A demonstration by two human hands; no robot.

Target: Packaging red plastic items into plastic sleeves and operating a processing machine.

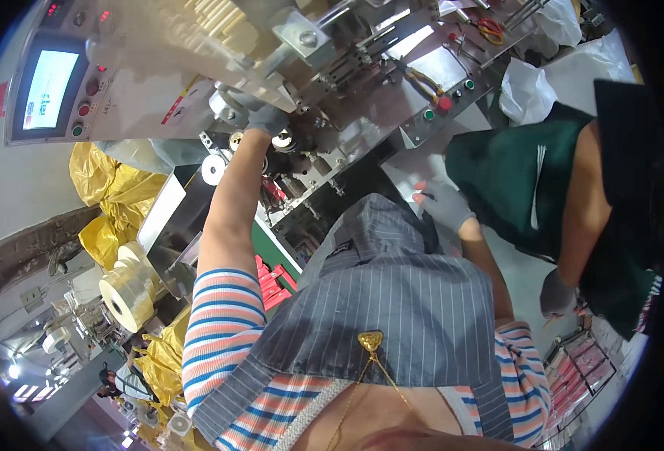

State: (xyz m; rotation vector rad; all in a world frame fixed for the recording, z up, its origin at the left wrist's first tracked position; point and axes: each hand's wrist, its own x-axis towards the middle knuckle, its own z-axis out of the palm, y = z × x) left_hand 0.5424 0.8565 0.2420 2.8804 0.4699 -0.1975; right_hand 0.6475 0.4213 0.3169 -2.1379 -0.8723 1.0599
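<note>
"So, what's the work centred on?"

"The big metal machine (347, 135) in front of the person. A co-worker (509, 184) in a dark green apron is close by on the right, so I'd agree any start aloud first."

"Does the screen (48, 90) help?"

"It's lit, at upper left, but I can't tell from it whether anything turns. Best treat every roller as live."

"And the hands?"

"The left hand (268, 119), grey-gloved, reaches in beside a silver clamp block (228, 107). Its fingers are hidden, so I can't say whether they grip. The right hand (448, 208), gloved too, is out by the machine's near edge; whether it's closed on something, I can't tell."

"What needs care by the left?"

"The white roll (213, 170) left of that forearm. I'd come in with fingertips only, glove snug, wrist clear of the roll."

"Anything smaller?"

"A red button (444, 104) on the right-hand panel; I'd learn what it does before reaching in. Smallest, red spots (420, 185) at the right fingertips: too small to identify."
</note>
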